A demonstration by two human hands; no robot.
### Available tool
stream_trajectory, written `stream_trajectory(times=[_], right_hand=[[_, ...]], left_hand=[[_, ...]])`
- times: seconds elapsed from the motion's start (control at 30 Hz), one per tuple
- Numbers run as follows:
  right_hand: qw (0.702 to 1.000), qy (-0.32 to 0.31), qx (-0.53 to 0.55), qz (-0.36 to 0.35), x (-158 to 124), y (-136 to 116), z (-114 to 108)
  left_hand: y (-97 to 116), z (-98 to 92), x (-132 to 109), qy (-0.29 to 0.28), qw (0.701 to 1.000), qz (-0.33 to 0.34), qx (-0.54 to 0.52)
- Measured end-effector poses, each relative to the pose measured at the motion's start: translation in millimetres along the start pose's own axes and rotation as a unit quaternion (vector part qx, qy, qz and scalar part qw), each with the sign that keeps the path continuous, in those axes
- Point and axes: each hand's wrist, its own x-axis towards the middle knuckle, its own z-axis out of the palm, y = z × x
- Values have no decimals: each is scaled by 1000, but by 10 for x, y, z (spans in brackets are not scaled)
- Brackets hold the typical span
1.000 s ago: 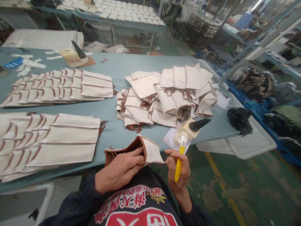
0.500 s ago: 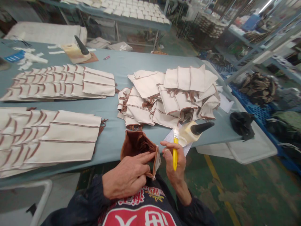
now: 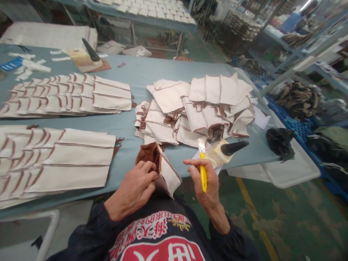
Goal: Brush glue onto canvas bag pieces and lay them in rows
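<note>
Your left hand [image 3: 133, 190] is at the mouth of a cream pouch [image 3: 170, 172] beside the table's near edge, its fingers bent in at the opening; their tips are hidden, so I cannot tell whether they pinch it. The pouch gapes, showing a brown lining with brown cords inside. Your right hand [image 3: 205, 181] grips the yellow handle of a brush [image 3: 203, 175], bristles pointing away from you. Just beyond stands a cream container [image 3: 214, 154] with a black cone; its contents are hidden. More pouches lie heaped behind, some open-mouthed. Dark bundles sit by a blue crate [image 3: 295, 125].
</note>
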Motion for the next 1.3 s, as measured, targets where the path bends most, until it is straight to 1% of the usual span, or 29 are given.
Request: stream_trajectory(times=[0.07, 0.17, 0.23, 0.3, 0.37, 0.43, 0.53, 0.6, 0.67, 0.8, 0.87, 0.93, 1.07, 1.17, 1.23, 1.3], right_hand=[[999, -10, 34, 18, -64, -4, 42], [992, -26, 118, 34, -114, -44, 94], [987, -35, 154, 34, -112, -87, 112], [986, -31, 162, 32, -86, -143, 115], [986, -12, 165, 31, -41, -213, 108], [982, 20, 185, 31, 25, -295, 100], [975, 59, 214, 19, 159, -432, 93], [975, 72, 212, -4, 261, -529, 90], [976, 72, 204, -32, 358, -628, 84], [977, 29, 198, -71, 508, -813, 35], [977, 5, 195, -82, 555, -884, -9], [976, -3, 194, -95, 586, -930, -53], [973, -22, 193, -124, 611, -917, -79], [977, -40, 140, -153, 613, -835, -24], [976, -24, 103, -191, 613, -794, 25], [969, 6, 99, -224, 608, -790, 55]], left_hand=[[-124, -20, -20, 0, 998, -26, -52], [-217, -56, -26, -3, 984, -74, -159], [-238, -93, -14, -9, 977, -91, -191], [-245, -146, 6, -12, 973, -97, -208], [-246, -218, 31, -10, 969, -103, -226], [-239, -307, 63, -3, 965, -109, -239], [-200, -458, 120, 23, 951, -125, -283], [-152, -553, 152, 38, 933, -133, -331], [-93, -630, 171, 35, 916, -135, -376], [18, -730, 182, 17, 893, -124, -431], [53, -766, 188, 11, 887, -104, -451], [71, -795, 197, 8, 885, -81, -459], [85, -818, 212, 4, 890, -62, -451], [96, -802, 211, -14, 888, -57, -457], [97, -777, 204, -20, 884, -59, -463], [90, -744, 194, -14, 879, -66, -471]])
